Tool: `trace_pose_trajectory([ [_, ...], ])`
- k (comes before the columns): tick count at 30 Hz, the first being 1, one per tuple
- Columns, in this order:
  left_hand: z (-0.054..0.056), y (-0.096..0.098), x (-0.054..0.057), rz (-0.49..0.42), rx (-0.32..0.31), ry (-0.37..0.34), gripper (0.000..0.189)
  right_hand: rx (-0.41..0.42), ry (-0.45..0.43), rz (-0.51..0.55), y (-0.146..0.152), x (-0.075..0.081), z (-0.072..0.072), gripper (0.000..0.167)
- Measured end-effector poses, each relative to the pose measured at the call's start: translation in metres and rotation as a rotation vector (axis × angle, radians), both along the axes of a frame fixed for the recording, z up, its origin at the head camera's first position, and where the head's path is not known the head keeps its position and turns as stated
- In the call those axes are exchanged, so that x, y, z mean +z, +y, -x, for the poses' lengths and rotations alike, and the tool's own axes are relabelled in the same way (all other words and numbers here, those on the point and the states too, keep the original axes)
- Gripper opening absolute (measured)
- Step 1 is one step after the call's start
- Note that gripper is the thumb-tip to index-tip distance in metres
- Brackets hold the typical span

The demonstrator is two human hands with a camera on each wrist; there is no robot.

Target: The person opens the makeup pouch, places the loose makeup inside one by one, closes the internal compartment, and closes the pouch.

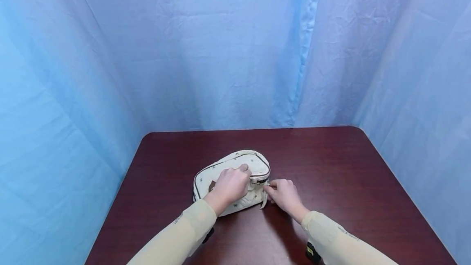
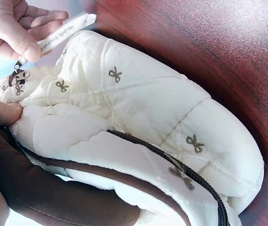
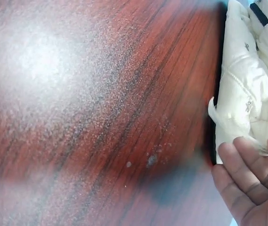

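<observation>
A cream quilted pouch point(image 1: 229, 163) with small embroidered bows and dark trim lies on the table. My left hand point(image 1: 232, 184) grips its upper side, fingers curled; in the left wrist view the thumb point(image 2: 7, 113) presses the fabric beside a brown padded band point(image 2: 63, 193). At the pouch's right end, my right hand point(image 1: 286, 195) pinches a white printed ribbon pull point(image 2: 66, 34) that hangs from a metal slider point(image 2: 19, 77). A stretch of dark zipper point(image 2: 171, 157) shows along the pouch's edge. The right wrist view shows several right-hand fingers point(image 3: 247, 174) loosely bent near the cream fabric.
The dark red wooden table point(image 1: 324, 158) extends around the pouch, with rounded far corners. Blue curtains point(image 1: 228, 52) hang behind it and along both sides. Dark wrist straps point(image 1: 312, 252) show at the light sleeves point(image 1: 176, 236).
</observation>
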State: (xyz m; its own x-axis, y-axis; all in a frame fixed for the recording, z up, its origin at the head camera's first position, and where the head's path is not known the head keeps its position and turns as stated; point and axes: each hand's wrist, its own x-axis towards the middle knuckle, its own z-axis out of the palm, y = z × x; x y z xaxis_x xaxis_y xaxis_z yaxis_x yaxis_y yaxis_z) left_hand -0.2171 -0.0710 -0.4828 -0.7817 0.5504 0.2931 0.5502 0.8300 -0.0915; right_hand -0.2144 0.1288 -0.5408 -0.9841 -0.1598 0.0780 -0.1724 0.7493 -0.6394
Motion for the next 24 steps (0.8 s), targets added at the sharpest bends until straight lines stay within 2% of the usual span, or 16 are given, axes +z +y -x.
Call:
trace_pose_trajectory([
  [4, 0.000, 0.002, 0.000, -0.007, 0.011, -0.015, 0.008, 0.044, 0.067, -0.017, 0.001, -0.004, -0.003, 0.030],
  [9, 0.002, 0.004, -0.002, -0.024, 0.043, -0.029, 0.009, 0.140, 0.223, -0.067, -0.006, -0.006, -0.014, 0.037],
  [16, 0.005, 0.006, -0.008, -0.025, 0.063, -0.019, 0.008, 0.213, 0.388, -0.096, -0.017, -0.001, -0.023, 0.034],
  [19, 0.004, 0.007, -0.010, -0.028, 0.037, 0.007, 0.009, 0.235, 0.420, -0.095, -0.020, 0.001, -0.024, 0.031],
  [24, 0.003, 0.008, -0.012, -0.025, -0.024, 0.056, 0.011, 0.270, 0.411, -0.077, -0.018, 0.002, -0.024, 0.022],
])
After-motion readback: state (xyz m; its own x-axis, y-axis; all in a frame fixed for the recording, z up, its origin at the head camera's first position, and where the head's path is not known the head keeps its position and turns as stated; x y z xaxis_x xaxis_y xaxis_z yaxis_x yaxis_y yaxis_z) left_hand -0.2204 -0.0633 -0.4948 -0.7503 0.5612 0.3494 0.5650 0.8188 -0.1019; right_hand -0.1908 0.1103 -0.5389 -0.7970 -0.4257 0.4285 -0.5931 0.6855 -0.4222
